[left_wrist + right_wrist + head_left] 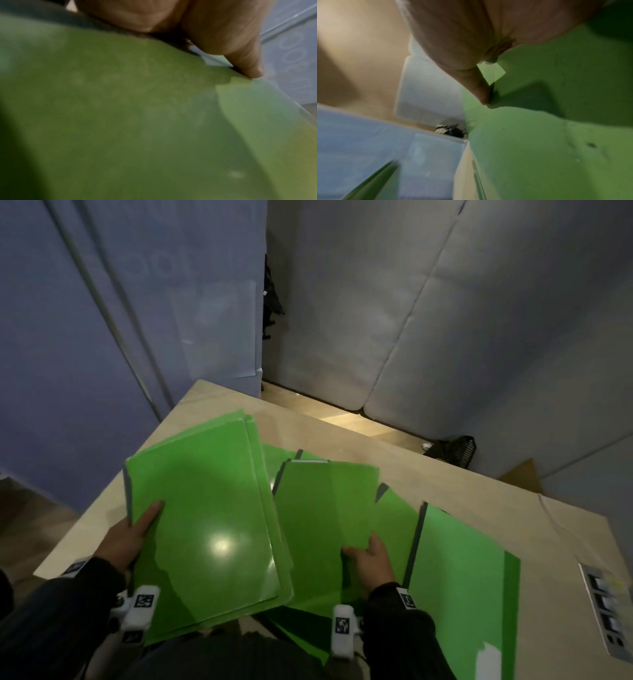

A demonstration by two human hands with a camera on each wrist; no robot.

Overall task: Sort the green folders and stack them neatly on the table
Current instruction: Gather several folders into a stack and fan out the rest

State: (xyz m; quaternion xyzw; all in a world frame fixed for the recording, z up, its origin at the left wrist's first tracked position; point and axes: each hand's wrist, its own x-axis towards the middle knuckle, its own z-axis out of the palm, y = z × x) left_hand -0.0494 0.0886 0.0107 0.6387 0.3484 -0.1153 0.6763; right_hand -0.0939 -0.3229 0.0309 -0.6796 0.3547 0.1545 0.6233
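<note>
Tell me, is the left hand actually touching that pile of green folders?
Touching. The head view shows the left hand gripping the pile of green folders at its edge, thumb on top.

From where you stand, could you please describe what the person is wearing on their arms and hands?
Both hands are bare, without gloves. The left hand and right hand come out of long dark sleeves reaching to the wrists. Each wrist carries a white block-shaped mount bearing small square black-and-white coded markers; the right wrist's mount looks the same. No rings or watches can be made out.
</note>
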